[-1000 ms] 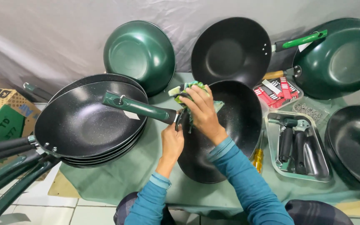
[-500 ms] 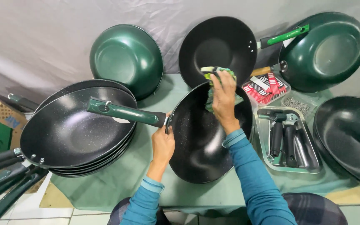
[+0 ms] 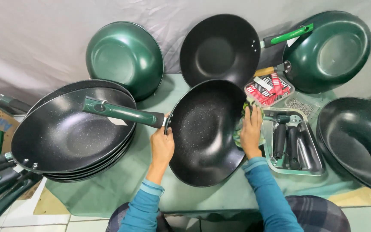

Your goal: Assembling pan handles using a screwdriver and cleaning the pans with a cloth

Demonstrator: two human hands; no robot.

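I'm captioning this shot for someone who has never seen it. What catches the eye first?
A black speckled pan at centre, its rim gripped near the green handle by the left hand, the right hand pressing a green cloth at its far edge. Stacked pans sit left; green woks lean behind.

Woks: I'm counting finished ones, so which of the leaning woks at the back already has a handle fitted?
The dark green metal wok at the far right: a bright green handle projects from its rim; the other two leaning show none.
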